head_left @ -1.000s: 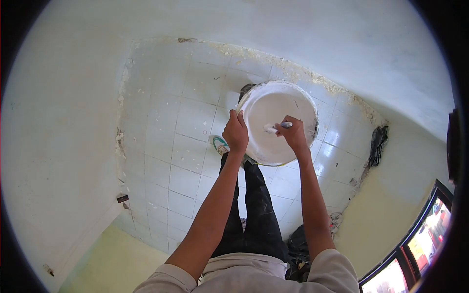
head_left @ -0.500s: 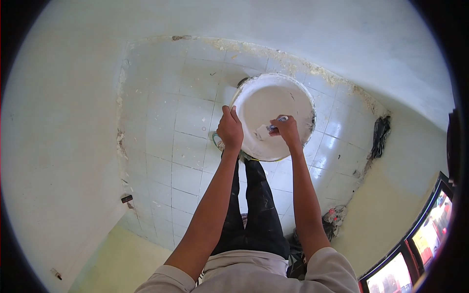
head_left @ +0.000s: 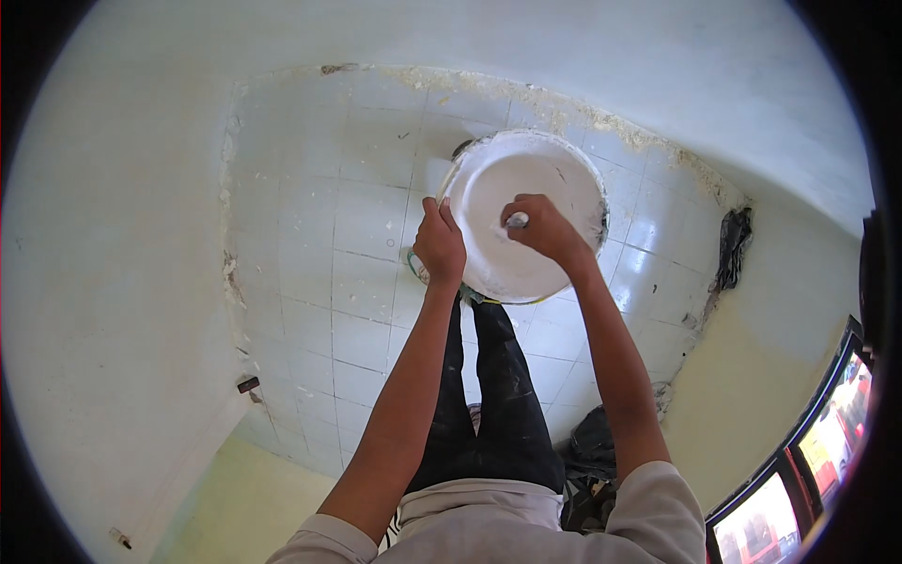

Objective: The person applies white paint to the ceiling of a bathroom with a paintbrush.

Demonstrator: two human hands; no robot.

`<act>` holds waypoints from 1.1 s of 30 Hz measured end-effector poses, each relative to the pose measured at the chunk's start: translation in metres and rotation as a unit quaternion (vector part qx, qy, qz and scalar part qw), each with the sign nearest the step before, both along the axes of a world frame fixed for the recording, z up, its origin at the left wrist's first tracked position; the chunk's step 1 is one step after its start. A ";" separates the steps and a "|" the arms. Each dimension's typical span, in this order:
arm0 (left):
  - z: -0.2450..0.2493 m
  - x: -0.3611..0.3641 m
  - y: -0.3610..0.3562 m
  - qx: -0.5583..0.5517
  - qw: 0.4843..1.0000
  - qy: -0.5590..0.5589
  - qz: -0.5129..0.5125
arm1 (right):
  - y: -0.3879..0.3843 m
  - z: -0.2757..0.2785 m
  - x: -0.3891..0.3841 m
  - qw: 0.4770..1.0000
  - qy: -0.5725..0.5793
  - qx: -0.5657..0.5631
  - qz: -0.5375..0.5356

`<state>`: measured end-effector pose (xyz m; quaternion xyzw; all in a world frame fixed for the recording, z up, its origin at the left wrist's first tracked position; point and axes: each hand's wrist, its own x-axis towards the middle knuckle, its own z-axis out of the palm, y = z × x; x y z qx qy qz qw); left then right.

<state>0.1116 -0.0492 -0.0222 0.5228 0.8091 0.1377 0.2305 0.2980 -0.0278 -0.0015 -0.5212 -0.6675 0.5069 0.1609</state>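
Note:
A large white bucket (head_left: 455,193) holds pale, whitish paint (head_left: 554,179) and leans toward me above the tiles. My left hand (head_left: 439,242) is closed on its left rim, thumb on the inner side. Over the bucket's middle, my right hand (head_left: 543,228) is wrapped round a paintbrush (head_left: 517,220); only the light end of the handle shows, pointing up at me. The brush's head is hidden beneath the fist. Dried smears coat the bucket's rim and inner wall.
Pale floor tiles (head_left: 362,291) are spattered with white. Crumbled plaster (head_left: 601,117) runs along the wall's foot. A black plastic bag (head_left: 735,246) lies at the right wall, another dark bag (head_left: 592,442) behind my right leg. A small dark object (head_left: 248,384) sits at the left wall.
My right hand has moved up and left over the paint and turned, so the brush's white head no longer shows. My left hand keeps its hold on the rim.

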 end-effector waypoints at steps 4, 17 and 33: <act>-0.003 -0.001 -0.001 0.017 1.000 -0.010 -0.006 | -0.006 0.004 0.015 0.997 0.008 0.068 -0.030; -0.004 -0.002 0.000 -0.004 1.000 -0.003 -0.007 | -0.049 -0.017 -0.004 0.912 0.114 -0.118 -0.375; 0.000 -0.001 0.001 0.015 1.000 -0.016 -0.006 | -0.014 -0.021 -0.009 0.986 0.026 -0.140 -0.088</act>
